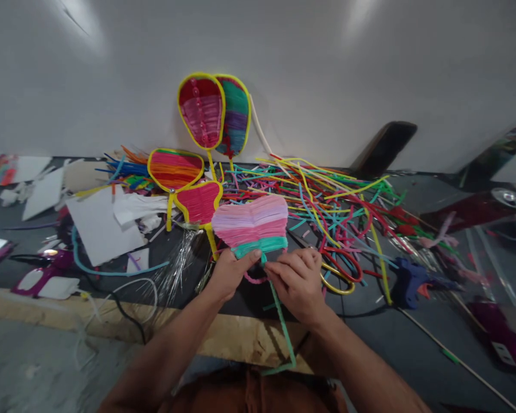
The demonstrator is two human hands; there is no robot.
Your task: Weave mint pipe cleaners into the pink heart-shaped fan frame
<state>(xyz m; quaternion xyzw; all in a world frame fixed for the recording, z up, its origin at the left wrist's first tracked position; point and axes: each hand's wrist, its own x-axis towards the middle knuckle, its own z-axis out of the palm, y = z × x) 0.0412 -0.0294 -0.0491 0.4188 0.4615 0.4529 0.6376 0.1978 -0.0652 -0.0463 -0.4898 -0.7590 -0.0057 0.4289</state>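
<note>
A fan-shaped piece made of pipe cleaners point(253, 221), striped pink, lilac and teal, is held up over the front of the table. My left hand point(232, 272) grips its lower left edge, the thumb lying on the teal rows. A long green pipe cleaner point(280, 312) runs from the teal rows down past the table edge, its end bent sideways. My right hand point(298, 281) pinches this pipe cleaner close under the teal rows, fingers closed. Below the fan piece curves a pink pipe cleaner loop point(255, 280), partly hidden by my hands.
Yellow-rimmed finished fans point(201, 112) lean on the wall. Loose pipe cleaners point(322, 201) spread behind and right. A blue glue gun point(408, 284), a dark phone point(387, 146) and a drink can point(477, 209) are on the right. White sheets point(105, 226) and silver tinsel point(178, 264) lie left.
</note>
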